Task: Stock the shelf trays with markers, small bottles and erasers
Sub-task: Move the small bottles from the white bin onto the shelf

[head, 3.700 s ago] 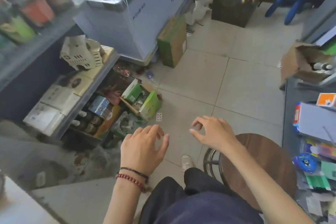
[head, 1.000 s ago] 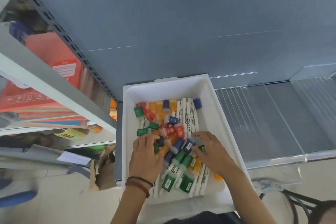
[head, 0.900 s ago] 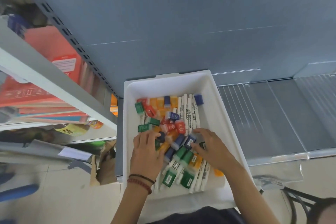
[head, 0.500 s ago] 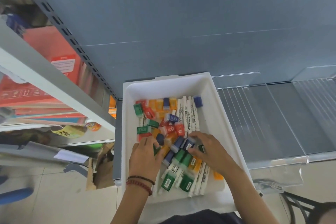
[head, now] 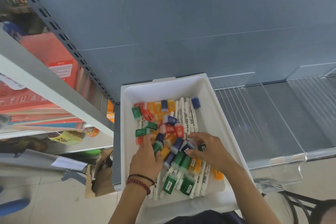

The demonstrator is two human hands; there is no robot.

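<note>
One white tray (head: pixel 205 85) sits on a grey shelf (head: pixel 272 114), mid-view. Two hands work in its jumbled load toward 6 o'clock. The left hand (head: pixel 145 160) curls its grip round a green piece (head: pixel 157 147). The right hand (head: pixel 211 151) pinches a blue-capped piece (head: pixel 189 146), though blur leaves both holds a little uncertain. White markers (head: pixel 187 114) lie toward 12 o'clock and coloured erasers (head: pixel 169 120) toward 10. It is probably best to sort one kind at a time and lay the markers lengthwise, keeping everything inside the rim.

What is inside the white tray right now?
White markers and small coloured items in green, orange, red and blue, jumbled. The left hand and right hand each grip some; whatever lies beneath them and the pile is hidden.
</note>
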